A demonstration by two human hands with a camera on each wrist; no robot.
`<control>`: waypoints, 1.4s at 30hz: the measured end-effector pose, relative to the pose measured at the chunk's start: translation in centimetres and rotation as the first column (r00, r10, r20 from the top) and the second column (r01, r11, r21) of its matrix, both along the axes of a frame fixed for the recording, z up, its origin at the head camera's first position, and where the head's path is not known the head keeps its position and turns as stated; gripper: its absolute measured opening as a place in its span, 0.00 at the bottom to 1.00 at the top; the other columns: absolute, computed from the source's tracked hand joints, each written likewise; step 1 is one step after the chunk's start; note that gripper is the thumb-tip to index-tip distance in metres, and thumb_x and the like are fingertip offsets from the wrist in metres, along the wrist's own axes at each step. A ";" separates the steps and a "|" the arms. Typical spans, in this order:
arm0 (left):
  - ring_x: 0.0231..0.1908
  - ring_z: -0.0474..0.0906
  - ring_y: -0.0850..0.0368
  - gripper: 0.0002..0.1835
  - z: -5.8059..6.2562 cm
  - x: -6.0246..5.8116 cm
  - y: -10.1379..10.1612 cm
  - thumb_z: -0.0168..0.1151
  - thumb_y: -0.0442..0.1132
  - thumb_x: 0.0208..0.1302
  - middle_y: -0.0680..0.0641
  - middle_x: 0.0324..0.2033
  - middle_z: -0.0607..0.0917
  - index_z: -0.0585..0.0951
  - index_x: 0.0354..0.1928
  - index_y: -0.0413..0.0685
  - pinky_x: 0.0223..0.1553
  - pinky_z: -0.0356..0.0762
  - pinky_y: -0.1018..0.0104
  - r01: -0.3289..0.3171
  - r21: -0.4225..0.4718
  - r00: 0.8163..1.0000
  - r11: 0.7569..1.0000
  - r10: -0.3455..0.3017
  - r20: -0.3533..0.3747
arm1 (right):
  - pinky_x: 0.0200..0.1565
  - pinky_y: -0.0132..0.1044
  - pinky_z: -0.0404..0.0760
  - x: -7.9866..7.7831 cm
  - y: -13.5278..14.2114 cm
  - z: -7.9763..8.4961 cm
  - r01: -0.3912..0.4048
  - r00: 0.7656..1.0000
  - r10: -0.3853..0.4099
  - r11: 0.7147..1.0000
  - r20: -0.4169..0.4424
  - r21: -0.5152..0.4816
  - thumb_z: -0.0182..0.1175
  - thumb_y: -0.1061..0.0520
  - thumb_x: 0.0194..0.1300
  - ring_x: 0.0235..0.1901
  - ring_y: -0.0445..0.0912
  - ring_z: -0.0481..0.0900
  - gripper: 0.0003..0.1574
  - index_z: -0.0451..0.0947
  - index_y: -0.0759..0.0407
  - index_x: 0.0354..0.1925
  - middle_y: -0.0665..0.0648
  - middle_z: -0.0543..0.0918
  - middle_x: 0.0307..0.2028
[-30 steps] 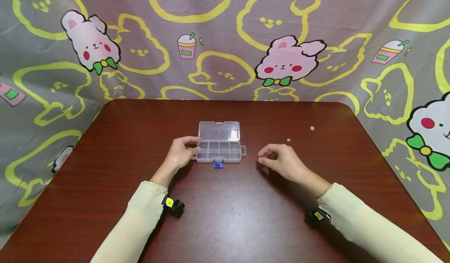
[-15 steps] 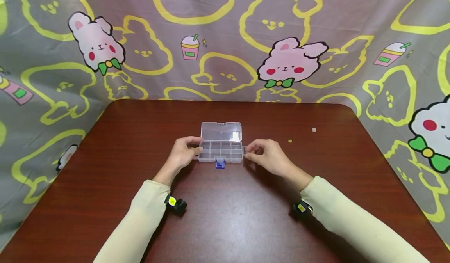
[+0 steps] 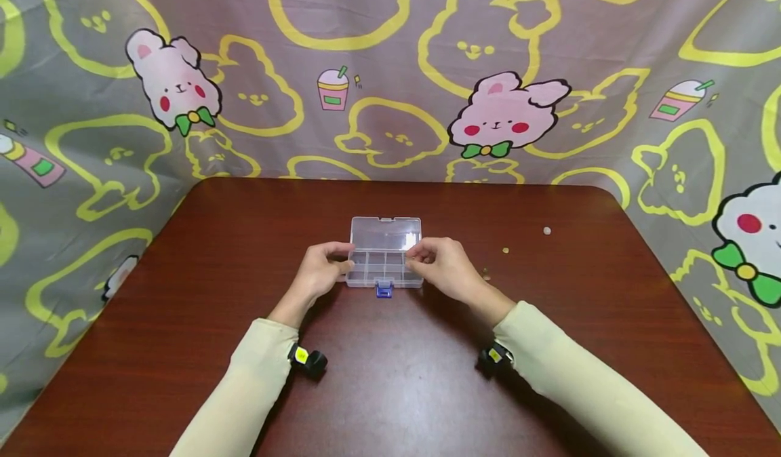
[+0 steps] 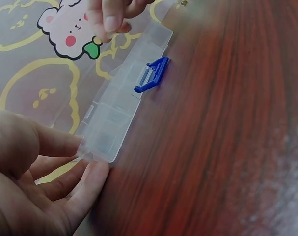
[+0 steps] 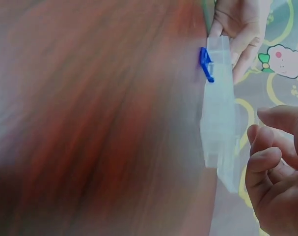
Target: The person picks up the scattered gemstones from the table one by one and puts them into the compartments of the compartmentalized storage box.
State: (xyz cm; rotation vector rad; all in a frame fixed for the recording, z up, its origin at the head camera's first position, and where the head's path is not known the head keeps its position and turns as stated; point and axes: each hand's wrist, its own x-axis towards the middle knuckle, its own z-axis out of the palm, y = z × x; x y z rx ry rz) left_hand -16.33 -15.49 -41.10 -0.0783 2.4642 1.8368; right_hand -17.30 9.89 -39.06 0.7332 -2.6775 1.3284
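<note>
A clear plastic compartment box [image 3: 385,267] with its lid [image 3: 381,233] raised sits on the table, a blue latch [image 3: 384,290] hanging at its front. My left hand [image 3: 318,267] grips the left end, thumb and fingers at the corner in the left wrist view. Over the right-hand compartments hovers my right hand [image 3: 448,267], thumb and fingers bent toward each other. In the right wrist view its fingers [image 5: 266,160] are curled beside the box, apart from it. Whether something tiny lies between those fingertips is hidden.
Small loose pieces lie right of the box: a yellowish one [image 3: 505,250], a white one [image 3: 546,230] and some tiny ones [image 3: 486,274] near the right wrist. A patterned cloth [image 3: 390,70] rises behind the brown table [image 3: 274,206].
My right hand has moved left from beside the box to above its right compartments, uncovering tiny pieces on the table. The left hand stays at the left end; the view has shifted slightly.
</note>
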 end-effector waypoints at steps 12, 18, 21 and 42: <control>0.35 0.82 0.55 0.20 0.0 0.1 0.0 0.62 0.22 0.63 0.31 0.51 0.82 0.80 0.58 0.31 0.39 0.86 0.61 -0.009 0.018 1.000 1.000 0.009 0.000 | 0.30 0.32 0.77 -1.0 -2.5 -0.1 -0.009 1.000 0.008 0.999 0.007 0.044 0.71 0.62 0.60 0.27 0.42 0.79 0.04 0.88 0.61 0.36 0.49 0.85 0.27; 0.34 0.82 0.56 0.20 -0.3 0.0 0.0 0.62 0.21 0.63 0.30 0.49 0.82 0.80 0.57 0.29 0.38 0.86 0.62 -0.004 0.049 1.000 0.999 0.005 -0.009 | 0.29 0.32 0.77 -1.4 -3.3 -0.1 -0.026 0.999 0.027 0.999 -0.019 0.044 0.71 0.62 0.60 0.26 0.44 0.80 0.03 0.87 0.60 0.35 0.50 0.85 0.27; 0.35 0.83 0.55 0.20 -0.3 -0.1 0.0 0.62 0.21 0.63 0.30 0.49 0.82 0.80 0.58 0.29 0.39 0.86 0.62 0.002 0.060 1.000 0.998 -0.001 -0.002 | 0.30 0.32 0.77 -1.5 -3.6 -0.2 -0.025 1.000 0.026 0.998 -0.015 0.058 0.71 0.62 0.61 0.26 0.44 0.80 0.03 0.88 0.59 0.36 0.50 0.86 0.28; 0.36 0.83 0.54 0.20 -0.2 -0.1 -0.1 0.63 0.23 0.64 0.31 0.50 0.83 0.80 0.58 0.32 0.40 0.86 0.60 -0.007 0.034 1.000 0.999 0.006 0.022 | 0.38 0.35 0.81 -2.6 -5.8 -0.3 -0.073 0.997 0.068 0.989 0.047 0.125 0.68 0.62 0.63 0.33 0.42 0.83 0.05 0.87 0.61 0.38 0.53 0.88 0.32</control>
